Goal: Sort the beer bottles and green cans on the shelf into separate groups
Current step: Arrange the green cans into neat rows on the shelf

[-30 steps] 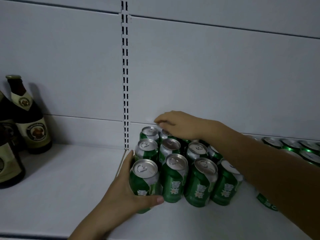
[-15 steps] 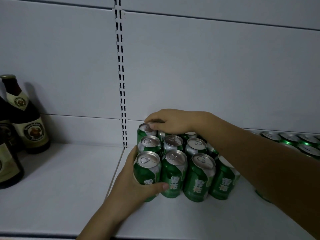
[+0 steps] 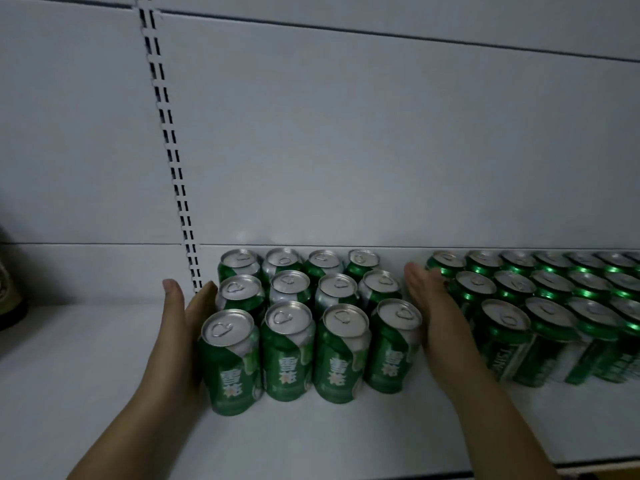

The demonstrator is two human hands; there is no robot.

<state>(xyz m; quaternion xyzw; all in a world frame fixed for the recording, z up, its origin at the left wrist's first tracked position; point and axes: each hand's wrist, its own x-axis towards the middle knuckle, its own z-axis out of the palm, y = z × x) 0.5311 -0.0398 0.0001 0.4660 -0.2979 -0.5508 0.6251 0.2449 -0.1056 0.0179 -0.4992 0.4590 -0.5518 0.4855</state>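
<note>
Several green cans (image 3: 304, 327) with silver tops stand in a tight block of rows on the white shelf (image 3: 86, 375). My left hand (image 3: 180, 327) lies flat against the block's left side, fingers straight, thumb up. My right hand (image 3: 433, 306) lies flat against the block's right side, fingers straight and pointing to the back wall. A second group of green cans (image 3: 554, 306) with white labels stands just right of my right hand. Only the dark edge of one beer bottle (image 3: 10, 299) shows at the far left.
The grey back wall carries a slotted upright rail (image 3: 173, 161) that ends just behind my left hand. Bare shelf lies between the bottle and the can block. The shelf's front edge (image 3: 346, 474) runs along the bottom.
My left hand let go of the front-left can and now lies flat on the block's side. My right hand came off the rear can tops and moved to the block's right side. The view shifted right.
</note>
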